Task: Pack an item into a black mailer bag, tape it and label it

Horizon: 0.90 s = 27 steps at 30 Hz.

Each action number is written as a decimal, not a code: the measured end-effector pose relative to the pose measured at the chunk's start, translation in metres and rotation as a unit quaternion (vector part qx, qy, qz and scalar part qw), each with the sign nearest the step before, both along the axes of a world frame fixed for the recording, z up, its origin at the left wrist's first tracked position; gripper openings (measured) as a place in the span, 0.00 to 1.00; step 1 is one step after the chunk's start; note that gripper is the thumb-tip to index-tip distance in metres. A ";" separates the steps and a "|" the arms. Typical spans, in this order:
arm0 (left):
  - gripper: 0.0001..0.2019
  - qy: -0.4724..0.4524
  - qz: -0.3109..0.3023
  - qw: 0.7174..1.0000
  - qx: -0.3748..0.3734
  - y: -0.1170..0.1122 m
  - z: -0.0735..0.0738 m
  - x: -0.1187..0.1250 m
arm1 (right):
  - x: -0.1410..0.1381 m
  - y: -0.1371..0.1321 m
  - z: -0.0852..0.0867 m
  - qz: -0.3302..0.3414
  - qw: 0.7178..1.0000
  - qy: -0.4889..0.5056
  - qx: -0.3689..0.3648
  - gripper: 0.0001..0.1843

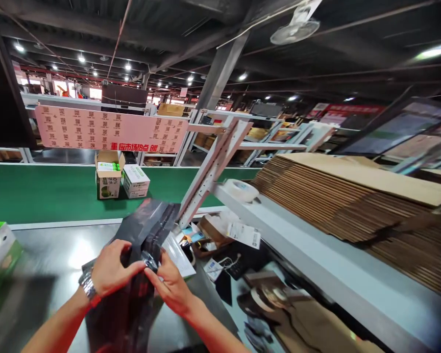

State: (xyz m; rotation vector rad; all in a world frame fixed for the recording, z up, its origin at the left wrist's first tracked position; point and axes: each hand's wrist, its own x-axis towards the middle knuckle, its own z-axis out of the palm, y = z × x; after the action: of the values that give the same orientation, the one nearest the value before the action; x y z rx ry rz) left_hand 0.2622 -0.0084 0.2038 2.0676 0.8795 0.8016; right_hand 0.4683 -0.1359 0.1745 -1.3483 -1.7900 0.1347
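Observation:
A shiny black plastic mailing bag stands up from the metal tabletop in front of me, its upper part crumpled. My left hand, with a silver watch at the wrist, grips the bag from the left, thumb pointing inward. From the right, my right hand pinches the bag near the same spot, so both thumbs nearly meet. What the bag contains is hidden. Just behind my right hand lies a white paper sheet.
Beyond the table runs a green conveyor belt carrying an open carton and a closed white carton. At right, a shelf bears stacked flat cardboard and a tape roll. A green-and-white package sits at far left.

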 end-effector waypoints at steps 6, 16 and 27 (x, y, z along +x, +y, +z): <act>0.11 0.098 -0.057 0.993 0.016 -0.009 -0.025 0.006 | -0.007 -0.003 -0.019 -0.028 0.999 0.014 -0.037 0.18; 0.16 -0.084 0.195 0.975 -0.065 0.038 -0.032 -0.019 | -0.002 -0.031 -0.016 0.020 0.992 -0.048 -0.115 0.18; 0.16 -0.108 0.106 0.988 -0.024 0.016 0.019 -0.029 | 0.043 0.062 0.056 -0.106 0.977 -0.159 -0.099 0.54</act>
State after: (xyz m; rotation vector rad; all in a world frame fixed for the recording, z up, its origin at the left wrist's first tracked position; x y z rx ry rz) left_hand 0.2330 0.0079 0.2223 1.8253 0.9954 1.0848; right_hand 0.5110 -0.0735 0.2308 -1.7764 -1.9150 -0.0225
